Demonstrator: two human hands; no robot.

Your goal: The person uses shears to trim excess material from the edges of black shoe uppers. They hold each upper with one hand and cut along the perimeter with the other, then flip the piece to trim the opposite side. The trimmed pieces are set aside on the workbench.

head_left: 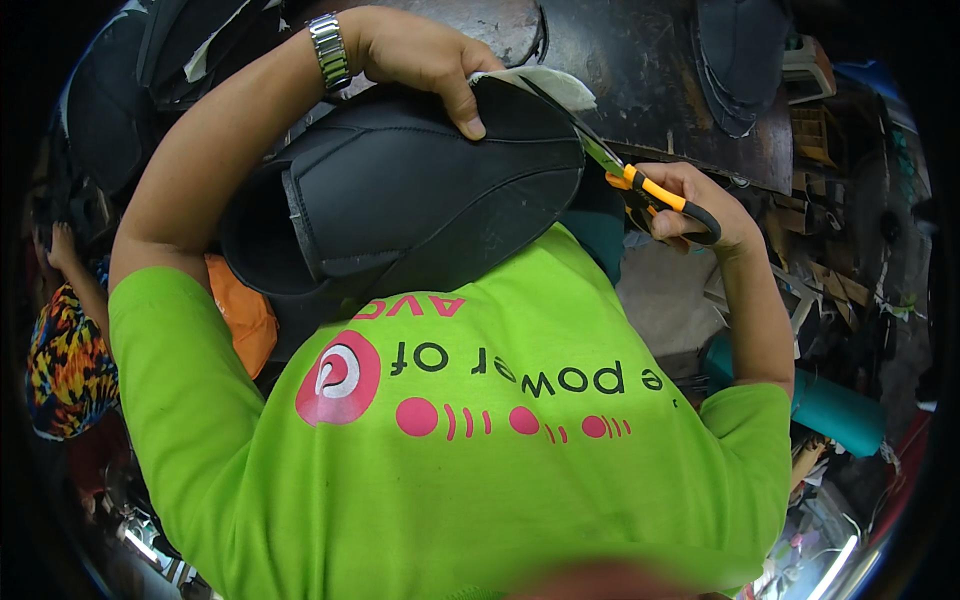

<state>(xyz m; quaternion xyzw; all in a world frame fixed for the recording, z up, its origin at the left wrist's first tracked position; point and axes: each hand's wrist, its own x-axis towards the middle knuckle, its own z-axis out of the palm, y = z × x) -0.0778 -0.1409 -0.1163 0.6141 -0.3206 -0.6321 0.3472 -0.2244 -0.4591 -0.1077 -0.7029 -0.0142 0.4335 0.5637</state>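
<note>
A black shoe upper (430, 190), stitched and with an open collar at its left end, lies across my chest. My left hand (420, 62), a metal watch (328, 50) on its wrist, is closed on the upper's far edge, thumb pressed on the black surface and fingers hidden behind. Beside that thumb, a whitish strip of lining (555, 88) sticks out past the edge. My right hand (685, 200) is closed round the orange-and-black handles of scissors (650, 190). Their blades lie along the upper's right end, at the pale strip; whether they touch it I cannot tell.
A dark worktop (640, 60) lies beyond the shoe upper, with stacked black pieces (735, 65) at its right. More black pieces (105, 115) are at far left. An orange bag (240, 315) is by my left arm, a teal roll (840, 410) near my right elbow. Another person's hand (62, 248) shows at left.
</note>
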